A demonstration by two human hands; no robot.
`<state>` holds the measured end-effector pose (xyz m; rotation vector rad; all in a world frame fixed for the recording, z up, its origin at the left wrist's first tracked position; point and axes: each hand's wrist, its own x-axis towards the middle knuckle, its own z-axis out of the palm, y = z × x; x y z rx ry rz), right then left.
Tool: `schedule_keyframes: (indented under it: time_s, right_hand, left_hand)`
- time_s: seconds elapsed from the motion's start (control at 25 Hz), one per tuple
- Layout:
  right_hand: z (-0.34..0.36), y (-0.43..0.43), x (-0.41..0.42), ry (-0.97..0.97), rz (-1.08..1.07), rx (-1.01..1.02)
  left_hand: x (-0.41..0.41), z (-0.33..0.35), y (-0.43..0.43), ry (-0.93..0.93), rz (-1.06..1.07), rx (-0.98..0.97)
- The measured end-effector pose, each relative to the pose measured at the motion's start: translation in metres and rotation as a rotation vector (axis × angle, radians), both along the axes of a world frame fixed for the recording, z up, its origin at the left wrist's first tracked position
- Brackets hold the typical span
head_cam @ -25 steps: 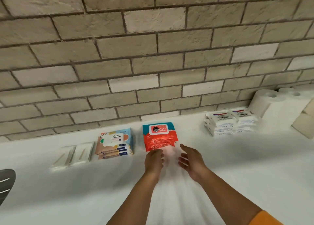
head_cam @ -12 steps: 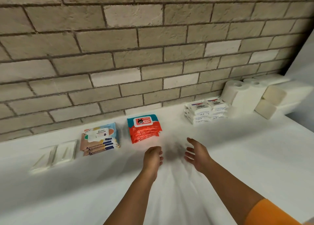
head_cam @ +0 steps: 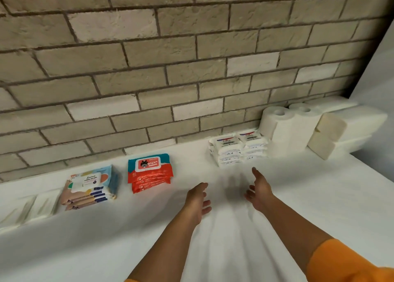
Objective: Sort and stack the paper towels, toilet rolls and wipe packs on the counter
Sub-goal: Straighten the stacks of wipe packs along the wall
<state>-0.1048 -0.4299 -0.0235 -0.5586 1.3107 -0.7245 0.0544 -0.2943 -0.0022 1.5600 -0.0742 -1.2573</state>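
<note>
At the left end of the counter point(head_cam: 319, 207), the flat white packs point(head_cam: 27, 207) are smeared by blur and cut by the picture's left edge, so you cannot count them or read any print. On the pastel wipe stack point(head_cam: 89, 185) and the red wipe stack point(head_cam: 149, 173), the print below the top labels is too small to read. At the counter's back right corner, the front white rolls point(head_cam: 287, 128) partly hide another roll, and the folded towel bundles point(head_cam: 341, 130) wash out to white, their number unclear. Your forearms and orange sleeve point(head_cam: 341, 262) run off the bottom edge. Whether your left hand point(head_cam: 197, 198) or right hand point(head_cam: 259, 191) touches the counter cannot be told.
</note>
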Motion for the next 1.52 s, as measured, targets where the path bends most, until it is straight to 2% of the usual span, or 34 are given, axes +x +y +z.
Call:
schedule_keyframes:
  time_s: [0.28,0.44,0.52,0.76,1.04,1.16,1.4,1.52]
  right_hand:
    - [0.001,-0.092,-0.017,-0.125,0.014,0.119]
    - [-0.001,-0.125,-0.014,-0.236,-0.028,0.186]
    - [-0.005,-0.143,-0.008,-0.231,-0.012,0.173]
    - [-0.04,-0.2,0.018,-0.225,-0.008,0.056]
    - [-0.019,-0.198,0.03,-0.2,-0.098,0.112]
    - [-0.018,-0.193,0.032,-0.231,-0.093,0.126]
    - [-0.014,-0.168,0.053,-0.265,-0.024,0.133]
    - [-0.016,-0.148,0.075,-0.28,0.017,0.134]
  left_hand:
    - [-0.055,-0.008,-0.089,0.128,0.204,-0.001]
    - [-0.058,-0.008,-0.13,0.291,0.369,-0.132]
    - [-0.052,-0.006,-0.15,0.375,0.431,-0.178]
    - [-0.041,-0.001,-0.196,0.428,0.408,-0.298]
    - [-0.039,-0.008,-0.223,0.483,0.526,-0.373]
    - [-0.039,-0.014,-0.225,0.467,0.591,-0.423]
    - [-0.016,-0.021,-0.208,0.421,0.671,-0.345]
    - [0.004,-0.022,-0.186,0.413,0.685,-0.369]
